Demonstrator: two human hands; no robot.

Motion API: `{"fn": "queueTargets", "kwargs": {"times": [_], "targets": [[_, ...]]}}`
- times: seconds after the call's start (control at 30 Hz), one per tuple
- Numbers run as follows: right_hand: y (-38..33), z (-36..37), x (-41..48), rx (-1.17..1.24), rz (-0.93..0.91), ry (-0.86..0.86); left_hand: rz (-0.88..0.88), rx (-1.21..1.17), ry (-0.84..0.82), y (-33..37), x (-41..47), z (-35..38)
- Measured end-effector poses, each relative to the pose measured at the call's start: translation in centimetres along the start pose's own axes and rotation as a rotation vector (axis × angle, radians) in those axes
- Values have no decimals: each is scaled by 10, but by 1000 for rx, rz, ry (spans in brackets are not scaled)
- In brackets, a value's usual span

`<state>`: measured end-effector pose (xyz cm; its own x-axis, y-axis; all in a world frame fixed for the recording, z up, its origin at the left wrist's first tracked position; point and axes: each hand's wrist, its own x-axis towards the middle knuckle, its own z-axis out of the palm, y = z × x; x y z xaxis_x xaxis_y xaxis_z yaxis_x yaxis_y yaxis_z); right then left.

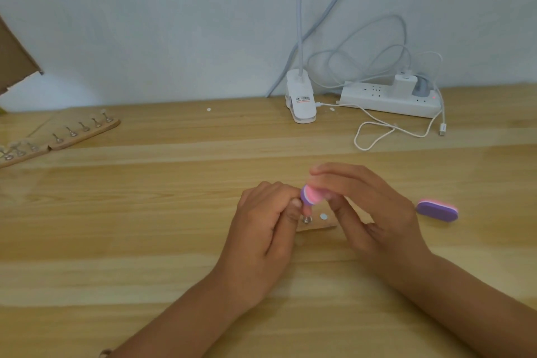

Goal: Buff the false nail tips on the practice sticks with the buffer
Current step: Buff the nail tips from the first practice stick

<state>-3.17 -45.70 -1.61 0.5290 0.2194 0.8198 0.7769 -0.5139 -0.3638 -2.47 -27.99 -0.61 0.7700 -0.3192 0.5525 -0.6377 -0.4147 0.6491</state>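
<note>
Fingers (337,176) of the right hand (377,212) pinch a pink-and-purple buffer (311,195), its lower end over a practice stick (306,219); the nail tip is hidden. The left hand (261,229) curls its fingers round that stick, which stands on a small wooden base (318,226). A second buffer (437,210) lies on the table (145,227) to the right. Farther left, wooden strips (87,132) carry more sticks; by the wall stand a clip lamp (300,100) and a power strip (389,99).

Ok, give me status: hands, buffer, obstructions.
Right hand pinches buffer. Left hand holds practice stick on table. Nail tip hidden by fingers. Second buffer lies right, apart.
</note>
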Motion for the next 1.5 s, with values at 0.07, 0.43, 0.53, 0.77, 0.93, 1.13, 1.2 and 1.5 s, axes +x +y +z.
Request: {"fn": "queueTargets", "kwargs": {"times": [0.07, 0.43, 0.53, 0.77, 0.93, 1.13, 1.2, 1.5], "targets": [[-2, 1, -2, 12, -22, -8, 12, -3, -7, 1, 0, 0], [1, -3, 2, 6, 248, 107, -33, -77, 47, 3, 2, -2], [-10, 3, -2, 55, 202, 77, -41, -54, 73, 1, 2, -4], [-8, 5, -1, 7, 153, 34, -98, -72, 122, 0, 2, -3], [-3, 4, -1, -50, 119, 15, -88, -52, 132, 1, 3, -3], [-5, 4, -2, -52, 88, -34, -71, -30, 136, 0, 4, -3], [-1, 1, -1, -75, 145, 3, -87, -17, 150, -1, 3, -2], [13, -7, 5, -101, 327, 84, -87, -77, 160, 1, 3, -1]]}}
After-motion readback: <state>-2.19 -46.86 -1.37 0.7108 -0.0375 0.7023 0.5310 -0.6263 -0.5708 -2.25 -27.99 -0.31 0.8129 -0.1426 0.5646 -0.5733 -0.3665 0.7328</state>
